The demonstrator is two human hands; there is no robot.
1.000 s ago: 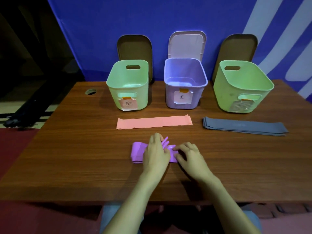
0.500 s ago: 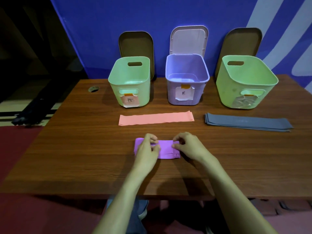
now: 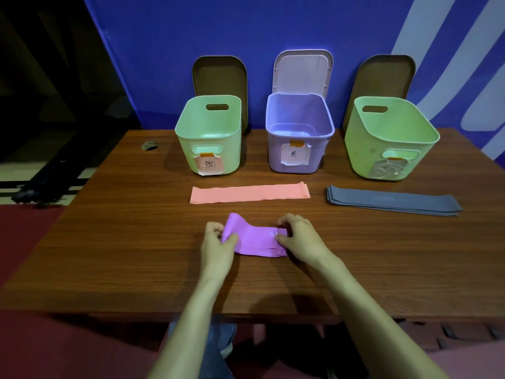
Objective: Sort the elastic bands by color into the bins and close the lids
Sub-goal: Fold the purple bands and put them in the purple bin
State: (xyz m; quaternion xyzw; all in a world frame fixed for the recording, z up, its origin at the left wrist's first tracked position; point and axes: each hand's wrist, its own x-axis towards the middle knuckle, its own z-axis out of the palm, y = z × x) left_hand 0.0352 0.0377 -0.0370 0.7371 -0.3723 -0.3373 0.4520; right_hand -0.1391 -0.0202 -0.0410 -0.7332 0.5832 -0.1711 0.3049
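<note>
A folded stack of purple bands (image 3: 254,240) lies on the wooden table (image 3: 123,242) in front of me. My left hand (image 3: 217,246) pinches its left end, which lifts off the table. My right hand (image 3: 299,237) pinches the right end. Beyond them a pink stack of bands (image 3: 250,192) lies flat, and a grey stack of bands (image 3: 390,201) lies to its right. Three open bins stand at the back: a left green bin (image 3: 210,132), a purple bin (image 3: 299,129) in the middle and a right green bin (image 3: 388,135).
Three lids lean on the blue wall behind the bins: a brown lid (image 3: 220,77), a lilac lid (image 3: 303,71) and another brown lid (image 3: 382,77). A cable hole (image 3: 149,145) sits at the table's back left. The floor drops away on the left.
Both hands moved apart to the ends of the purple stack and pinched it. The left end has risen off the table.
</note>
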